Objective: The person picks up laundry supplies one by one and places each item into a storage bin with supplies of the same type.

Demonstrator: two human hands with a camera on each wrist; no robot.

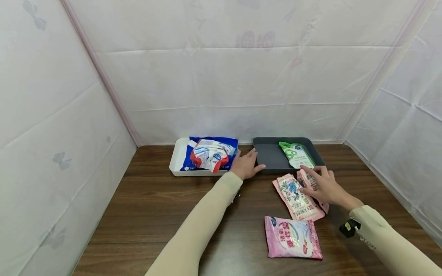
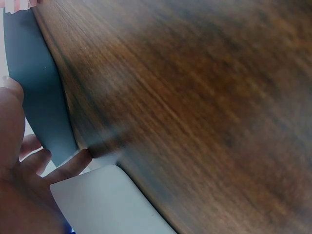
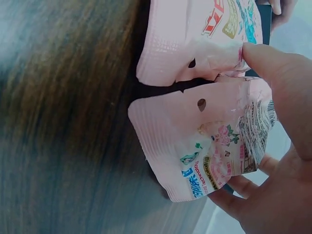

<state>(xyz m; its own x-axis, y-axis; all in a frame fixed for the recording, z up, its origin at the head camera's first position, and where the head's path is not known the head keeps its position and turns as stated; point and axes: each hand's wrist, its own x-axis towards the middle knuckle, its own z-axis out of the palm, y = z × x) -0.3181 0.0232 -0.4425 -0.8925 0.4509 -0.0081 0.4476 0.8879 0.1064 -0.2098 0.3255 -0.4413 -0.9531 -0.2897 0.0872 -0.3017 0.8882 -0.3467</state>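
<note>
My left hand (image 1: 244, 165) lies with fingers spread between the white tray (image 1: 174, 173) and the dark grey tray (image 1: 264, 147). In the left wrist view its fingertips are right at the dark tray's corner, and the white tray's end covers part of the hand. My right hand (image 1: 326, 187) grips a pink pouch (image 3: 219, 141) with printed flowers and a barcode, thumb on one side and fingers round the other edge. A second pink pouch (image 1: 298, 199) lies alongside, overlapping it, under the thumb tip.
A green and white pouch (image 1: 298, 155) lies in the dark tray. The white tray holds a blue packet (image 1: 231, 142) under a crumpled red and white packet (image 1: 210, 153). A pink-purple packet (image 1: 293, 237) lies nearer on the wooden table (image 1: 165, 214). White cloth walls (image 1: 235, 84) enclose the table.
</note>
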